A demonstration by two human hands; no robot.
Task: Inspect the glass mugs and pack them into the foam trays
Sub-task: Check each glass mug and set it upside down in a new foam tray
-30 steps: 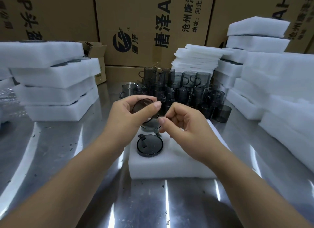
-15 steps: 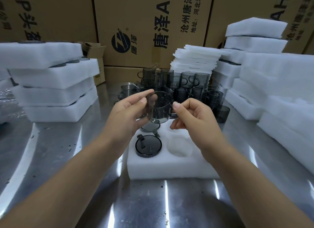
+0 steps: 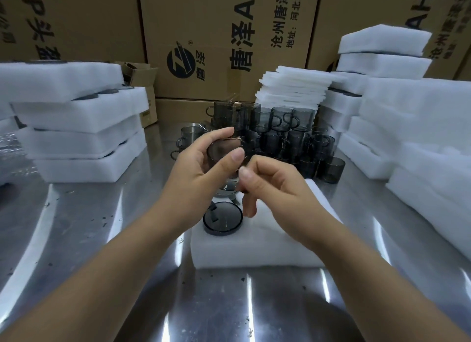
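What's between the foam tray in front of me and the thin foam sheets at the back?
A cluster of dark glass mugs stands there on the metal table, shown in the head view.

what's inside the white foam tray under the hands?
One smoky grey glass mug sits in the near-left pocket of the white foam tray; a second mug shows partly behind it. The right hand covers the remaining pockets.

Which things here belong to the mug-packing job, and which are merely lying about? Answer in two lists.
Job in hand: left hand, right hand, held mug, front foam tray, packed mug, waiting mugs, left tray stack, right foam stacks, thin foam sheets.

Lying about: cardboard cartons, small open box, steel table.
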